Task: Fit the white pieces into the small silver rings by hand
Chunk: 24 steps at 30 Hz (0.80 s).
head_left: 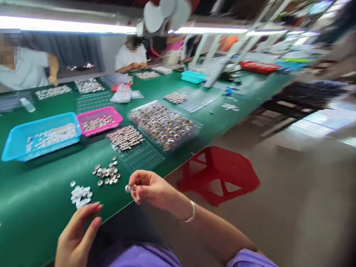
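Silvery pieces sat pinched in the right hand at lower centre, forearm slanting from lower right, while the left hand gaped near white discs at lower left.

The table has a smooth, shiny top. The blue basket and pink basket look like plastic. The clear tray looks like shiny plastic. The round caps look like metal.

Left hand at eight o'clock, thumb and index finger parted, right hand near seven o'clock, fingertips pinched together, bare right forearm slanting in from five o'clock
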### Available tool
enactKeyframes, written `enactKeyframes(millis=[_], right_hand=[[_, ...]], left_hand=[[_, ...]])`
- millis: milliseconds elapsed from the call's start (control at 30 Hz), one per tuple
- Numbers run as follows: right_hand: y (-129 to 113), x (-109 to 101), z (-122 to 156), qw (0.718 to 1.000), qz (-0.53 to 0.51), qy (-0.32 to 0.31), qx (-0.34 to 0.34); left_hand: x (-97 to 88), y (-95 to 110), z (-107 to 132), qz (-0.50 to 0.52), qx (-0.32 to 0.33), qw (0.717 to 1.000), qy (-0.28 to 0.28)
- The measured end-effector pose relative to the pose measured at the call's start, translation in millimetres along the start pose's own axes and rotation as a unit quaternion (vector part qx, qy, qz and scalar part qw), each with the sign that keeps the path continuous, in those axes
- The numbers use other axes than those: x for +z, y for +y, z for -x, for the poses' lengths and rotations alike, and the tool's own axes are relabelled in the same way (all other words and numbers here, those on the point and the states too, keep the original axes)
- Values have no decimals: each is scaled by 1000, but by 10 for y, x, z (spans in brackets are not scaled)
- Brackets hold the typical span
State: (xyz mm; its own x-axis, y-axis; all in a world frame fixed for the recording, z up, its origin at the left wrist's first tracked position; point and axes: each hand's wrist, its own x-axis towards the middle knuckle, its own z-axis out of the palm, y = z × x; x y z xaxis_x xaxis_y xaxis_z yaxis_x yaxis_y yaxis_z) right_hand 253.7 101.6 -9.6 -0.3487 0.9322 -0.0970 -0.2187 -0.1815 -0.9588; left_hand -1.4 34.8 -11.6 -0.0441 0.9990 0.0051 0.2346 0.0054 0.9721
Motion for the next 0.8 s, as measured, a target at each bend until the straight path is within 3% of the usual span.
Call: enactKeyframes(millis=[100,233,400,633,733,800], right_hand=[[324,573,31,960,-241,-115,79],[553,891,101,923,-337,-130,136],[662,977,178,916,-348,-122,155],[654,957,246,931,-312,-111,153],[616,930,268,932,-310,-104,159],[597,923,283,931,-313,-98,161]], left_hand=[[91,34,95,83,-48,995,-7],[51,-24,283,147,-81,986,17],[-29,-118,460,179,-84,980,15],[-18,-94,446,152,-83,985,-24],[-9,-17,462,90,-41,995,-12],[1,33,481,19,22,1000,2]])
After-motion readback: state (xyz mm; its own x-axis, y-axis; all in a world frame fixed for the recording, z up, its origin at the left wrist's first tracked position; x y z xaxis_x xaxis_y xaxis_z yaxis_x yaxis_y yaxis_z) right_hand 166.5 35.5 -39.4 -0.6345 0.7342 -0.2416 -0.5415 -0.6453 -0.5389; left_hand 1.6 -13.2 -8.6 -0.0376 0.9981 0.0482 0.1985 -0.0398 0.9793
